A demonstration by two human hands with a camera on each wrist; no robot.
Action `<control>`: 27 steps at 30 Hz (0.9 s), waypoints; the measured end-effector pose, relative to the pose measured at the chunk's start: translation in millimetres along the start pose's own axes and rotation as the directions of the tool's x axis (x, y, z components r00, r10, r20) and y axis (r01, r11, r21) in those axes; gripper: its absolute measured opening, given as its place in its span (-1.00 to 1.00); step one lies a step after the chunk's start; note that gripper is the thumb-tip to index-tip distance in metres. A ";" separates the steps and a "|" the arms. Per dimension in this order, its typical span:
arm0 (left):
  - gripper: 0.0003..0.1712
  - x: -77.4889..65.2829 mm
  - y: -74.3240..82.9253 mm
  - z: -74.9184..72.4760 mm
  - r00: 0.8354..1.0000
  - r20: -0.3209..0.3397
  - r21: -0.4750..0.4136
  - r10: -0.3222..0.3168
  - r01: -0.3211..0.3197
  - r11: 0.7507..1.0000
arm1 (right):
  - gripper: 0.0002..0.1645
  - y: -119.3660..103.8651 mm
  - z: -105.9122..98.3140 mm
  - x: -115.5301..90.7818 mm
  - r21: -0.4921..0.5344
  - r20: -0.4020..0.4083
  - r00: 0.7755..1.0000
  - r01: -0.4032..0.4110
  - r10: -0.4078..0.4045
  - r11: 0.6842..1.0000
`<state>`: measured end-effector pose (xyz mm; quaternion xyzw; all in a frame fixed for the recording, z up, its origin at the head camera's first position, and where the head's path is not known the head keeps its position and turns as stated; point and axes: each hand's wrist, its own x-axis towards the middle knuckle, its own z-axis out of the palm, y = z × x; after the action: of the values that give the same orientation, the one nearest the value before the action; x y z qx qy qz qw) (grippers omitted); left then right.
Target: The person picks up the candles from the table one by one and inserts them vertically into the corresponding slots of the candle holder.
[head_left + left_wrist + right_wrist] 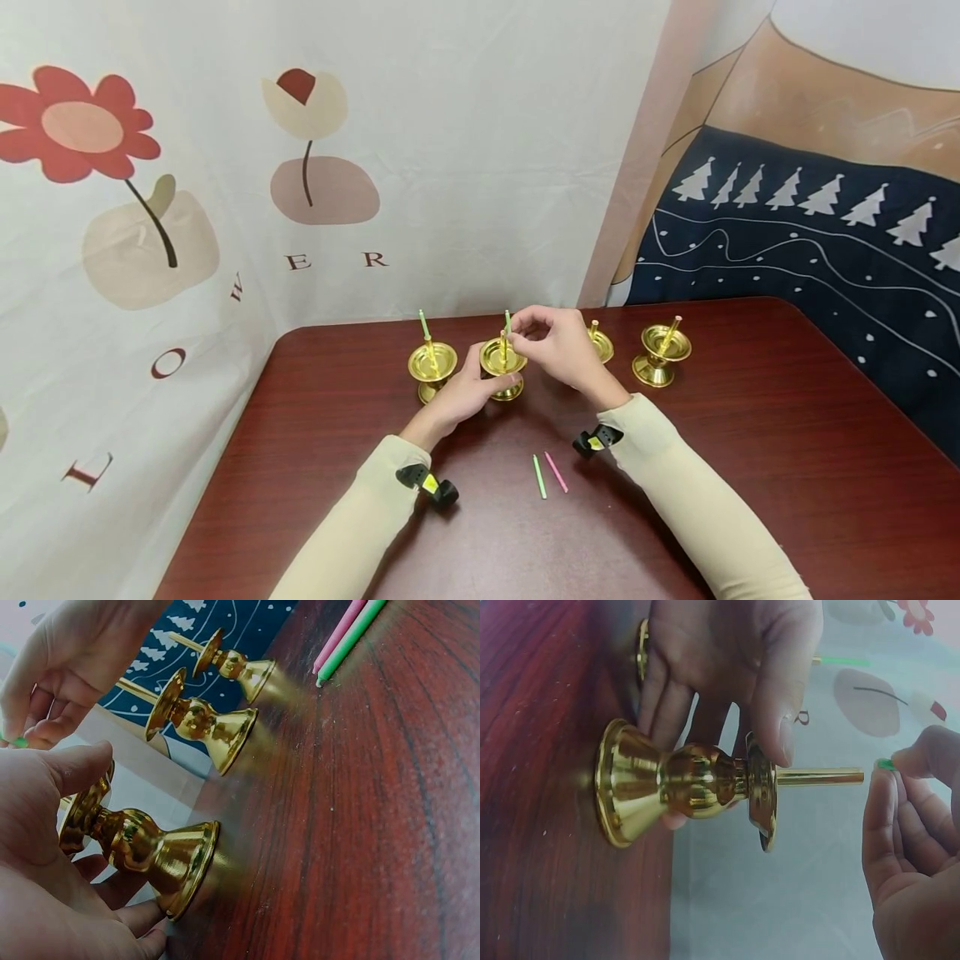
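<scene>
My left hand (467, 392) grips a gold candle holder (503, 358), its thumb by the dish and its fingers around the stem; the holder stands upright on the table. My right hand (558, 343) pinches a thin green candle (886, 763) between thumb and fingertips. In the right wrist view the candle's end is just off the open tip of the holder's upright tube (821, 776); most of the candle is hidden by the fingers there. To the left stands another gold holder (432, 363) with a green candle (423, 323) in its tube.
Two more gold holders, one partly behind my right hand (601, 345) and one farther right (660, 354), have no candle in their tubes. A green candle (540, 477) and a pink candle (557, 472) lie on the red-brown table (300, 467). Printed cloth (480, 150) hangs behind.
</scene>
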<state>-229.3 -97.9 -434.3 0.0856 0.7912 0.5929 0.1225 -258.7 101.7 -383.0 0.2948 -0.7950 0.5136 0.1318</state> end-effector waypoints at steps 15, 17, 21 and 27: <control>-0.01 1.6 -0.9 -1.0 1.000 0.012 0.000 -0.014 0.014 1.000 | -0.94 6.3 7.6 9.1 0.117 -0.068 0.997 -0.038 0.046 0.992; -0.01 3.0 -2.6 -1.0 1.000 0.014 0.011 -0.023 0.023 1.000 | -0.94 6.8 8.2 9.1 0.115 -0.067 0.997 -0.038 0.046 0.993; 0.00 3.4 -3.5 -0.6 1.000 0.012 0.023 -0.025 0.025 0.999 | -0.93 7.7 9.1 8.9 0.113 -0.063 0.997 -0.037 0.044 0.993; 0.01 2.8 -3.3 -1.0 1.000 0.007 0.022 -0.022 0.022 1.000 | -0.94 7.8 10.8 9.1 0.124 -0.057 0.998 -0.030 0.038 0.992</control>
<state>-232.3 -99.0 -437.4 0.0803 0.7981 0.5826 0.1311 -269.7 91.4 -388.8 0.2733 -0.7625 0.5722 0.1283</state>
